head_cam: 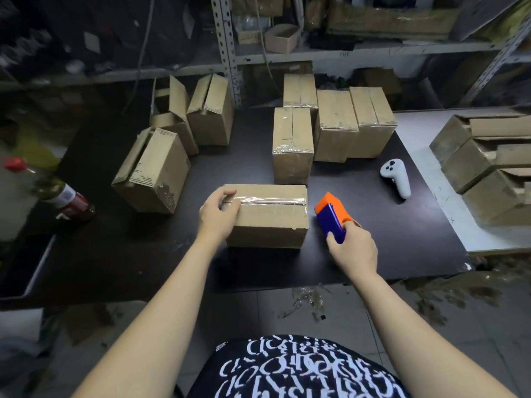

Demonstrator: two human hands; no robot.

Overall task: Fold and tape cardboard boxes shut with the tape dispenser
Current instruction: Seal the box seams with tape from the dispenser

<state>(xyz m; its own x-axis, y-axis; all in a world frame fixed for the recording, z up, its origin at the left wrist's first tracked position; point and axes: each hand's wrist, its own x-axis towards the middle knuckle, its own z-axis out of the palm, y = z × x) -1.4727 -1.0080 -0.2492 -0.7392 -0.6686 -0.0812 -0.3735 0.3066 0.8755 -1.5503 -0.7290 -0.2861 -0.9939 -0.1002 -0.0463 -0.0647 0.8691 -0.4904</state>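
Nearest the camera is a black shirt [301, 369] with white letter-like print that cannot be read as words. Both bare arms reach forward over a dark table [143, 254]. The left hand [219, 215] holds the left end of a closed box [270, 222], fingers curled over its top edge. A strip of clear tape [273, 201] runs along the top seam. Just right of the box, apart from it, the right hand [355, 248] grips an orange and blue tape dispenser [333, 215], nose pointing away. Farther right lies a white controller [395, 180]. At the left edge stands a blurred bottle [57, 193] with a red cap and a red label; its writing is unreadable. Behind the box stand taped boxes [336, 124] in a cluster, and to the left untaped boxes [152, 170] with loose flaps. Open boxes [488, 165] are stacked on a white table [425, 156] at right. Metal shelving [316, 50] fills the back.
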